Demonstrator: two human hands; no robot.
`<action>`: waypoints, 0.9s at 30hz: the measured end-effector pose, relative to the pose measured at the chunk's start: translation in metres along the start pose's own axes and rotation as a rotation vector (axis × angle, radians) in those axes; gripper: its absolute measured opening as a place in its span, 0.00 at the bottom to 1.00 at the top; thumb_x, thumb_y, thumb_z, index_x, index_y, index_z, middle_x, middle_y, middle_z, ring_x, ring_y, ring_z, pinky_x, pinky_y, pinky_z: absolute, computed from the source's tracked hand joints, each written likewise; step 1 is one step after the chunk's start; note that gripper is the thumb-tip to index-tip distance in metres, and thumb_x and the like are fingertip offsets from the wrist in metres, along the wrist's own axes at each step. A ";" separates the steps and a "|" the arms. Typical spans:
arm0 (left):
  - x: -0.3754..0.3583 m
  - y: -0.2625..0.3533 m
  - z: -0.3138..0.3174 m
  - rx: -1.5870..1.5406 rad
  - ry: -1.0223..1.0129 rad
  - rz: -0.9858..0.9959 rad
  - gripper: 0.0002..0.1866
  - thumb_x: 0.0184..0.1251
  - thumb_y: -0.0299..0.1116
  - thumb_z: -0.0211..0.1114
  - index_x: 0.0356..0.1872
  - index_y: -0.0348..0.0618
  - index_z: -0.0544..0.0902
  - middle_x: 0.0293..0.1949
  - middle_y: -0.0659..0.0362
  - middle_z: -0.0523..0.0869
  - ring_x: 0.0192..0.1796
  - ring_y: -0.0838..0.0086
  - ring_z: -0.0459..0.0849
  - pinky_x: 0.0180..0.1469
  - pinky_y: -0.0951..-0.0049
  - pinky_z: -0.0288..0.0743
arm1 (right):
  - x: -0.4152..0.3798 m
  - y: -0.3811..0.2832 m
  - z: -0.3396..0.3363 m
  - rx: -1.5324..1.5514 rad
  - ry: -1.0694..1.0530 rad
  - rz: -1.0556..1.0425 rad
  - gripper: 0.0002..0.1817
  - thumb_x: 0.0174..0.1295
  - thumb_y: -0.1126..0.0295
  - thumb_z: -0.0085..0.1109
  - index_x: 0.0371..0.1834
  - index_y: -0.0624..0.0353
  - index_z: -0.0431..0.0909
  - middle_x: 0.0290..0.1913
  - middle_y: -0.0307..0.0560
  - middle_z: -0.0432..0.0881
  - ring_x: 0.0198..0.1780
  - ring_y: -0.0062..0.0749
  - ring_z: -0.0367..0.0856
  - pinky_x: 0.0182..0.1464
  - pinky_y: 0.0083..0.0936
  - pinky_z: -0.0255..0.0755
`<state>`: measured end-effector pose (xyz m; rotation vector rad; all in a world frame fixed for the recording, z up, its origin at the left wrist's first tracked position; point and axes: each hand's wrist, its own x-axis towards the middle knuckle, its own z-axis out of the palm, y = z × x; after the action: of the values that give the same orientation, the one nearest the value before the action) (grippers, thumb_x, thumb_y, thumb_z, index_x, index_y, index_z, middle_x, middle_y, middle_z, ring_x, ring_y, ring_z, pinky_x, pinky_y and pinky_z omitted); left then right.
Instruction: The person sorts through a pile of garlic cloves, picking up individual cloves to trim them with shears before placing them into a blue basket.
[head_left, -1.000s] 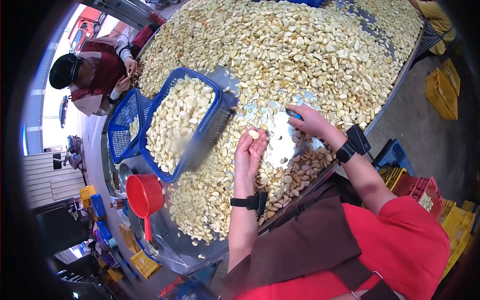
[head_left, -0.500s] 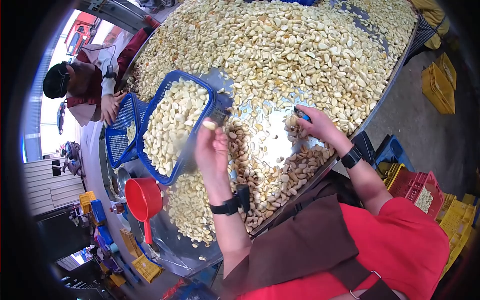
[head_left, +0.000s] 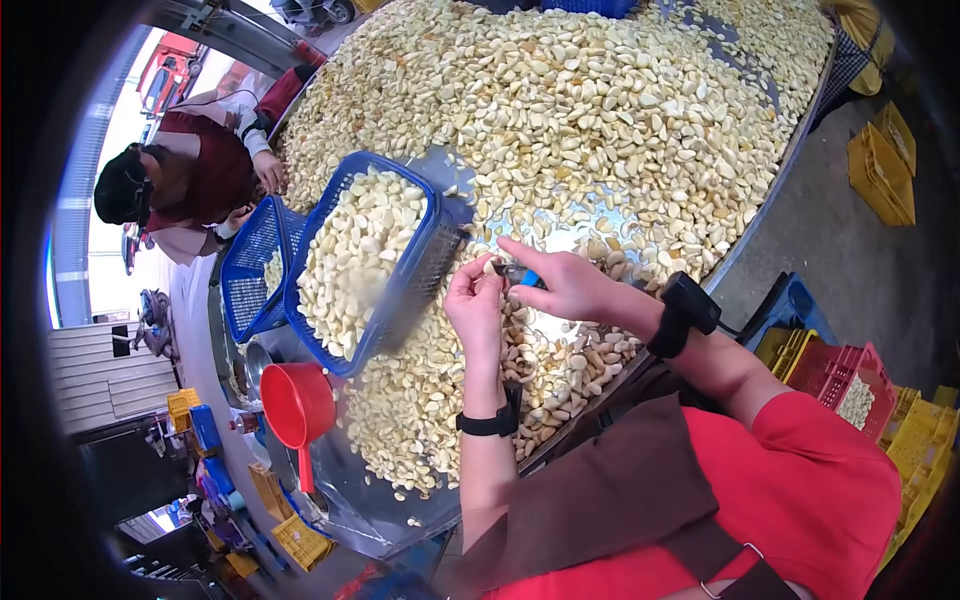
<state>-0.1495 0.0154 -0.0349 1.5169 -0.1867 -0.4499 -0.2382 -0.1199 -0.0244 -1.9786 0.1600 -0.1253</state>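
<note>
Pinched between the fingers of my left hand (head_left: 477, 305) is a small pale piece (head_left: 491, 266), like those heaped on the metal table. My right hand (head_left: 572, 284) is closed on a small knife with a blue and black handle (head_left: 526, 278), its blade end touching the piece; the index finger stretches over it. Left of my hands, a blue basket (head_left: 432, 232) full of smooth pale pieces rests tilted on the table. Browner, unpeeled-looking pieces (head_left: 597, 360) lie below and right of my hands.
A large heap of pale pieces (head_left: 600, 120) covers the table's far side. A red scoop (head_left: 298, 404) lies at the left near a second blue basket (head_left: 243, 283). A co-worker (head_left: 200, 165) is at the far left. Yellow crates (head_left: 882, 175) stand on the floor at right.
My right hand has moved left with the knife, and my left hand has shifted right and down, so they now meet. The co-worker's hands have moved up, away from the second basket's near side.
</note>
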 end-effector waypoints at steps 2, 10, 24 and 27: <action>-0.002 0.004 0.001 0.068 0.013 0.007 0.12 0.60 0.17 0.61 0.45 0.31 0.81 0.35 0.62 0.83 0.29 0.85 0.76 0.33 0.86 0.71 | 0.004 0.006 0.008 -0.082 -0.015 -0.039 0.35 0.61 0.60 0.57 0.71 0.56 0.58 0.41 0.60 0.82 0.39 0.49 0.82 0.43 0.37 0.75; -0.005 -0.003 0.009 0.532 0.102 0.262 0.12 0.56 0.17 0.62 0.42 0.34 0.84 0.27 0.66 0.81 0.27 0.87 0.73 0.31 0.85 0.68 | -0.005 0.012 0.013 -0.151 0.034 -0.033 0.31 0.62 0.63 0.55 0.70 0.53 0.61 0.44 0.57 0.82 0.41 0.46 0.83 0.46 0.36 0.75; 0.067 0.076 -0.015 0.756 0.197 0.592 0.12 0.60 0.24 0.58 0.45 0.37 0.81 0.42 0.51 0.82 0.47 0.59 0.79 0.52 0.64 0.71 | -0.040 0.072 -0.081 0.308 0.365 0.342 0.31 0.65 0.68 0.48 0.73 0.52 0.57 0.39 0.45 0.81 0.30 0.20 0.77 0.33 0.16 0.72; 0.038 -0.003 0.037 0.788 -0.179 0.747 0.08 0.54 0.22 0.60 0.35 0.41 0.81 0.35 0.53 0.81 0.39 0.60 0.80 0.43 0.65 0.74 | -0.047 0.091 -0.105 -0.068 0.452 0.132 0.31 0.64 0.69 0.50 0.72 0.42 0.59 0.67 0.50 0.68 0.61 0.39 0.75 0.62 0.27 0.65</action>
<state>-0.1301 -0.0335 -0.0413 2.0061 -1.1305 0.1251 -0.3061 -0.2425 -0.0662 -1.9744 0.5925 -0.4861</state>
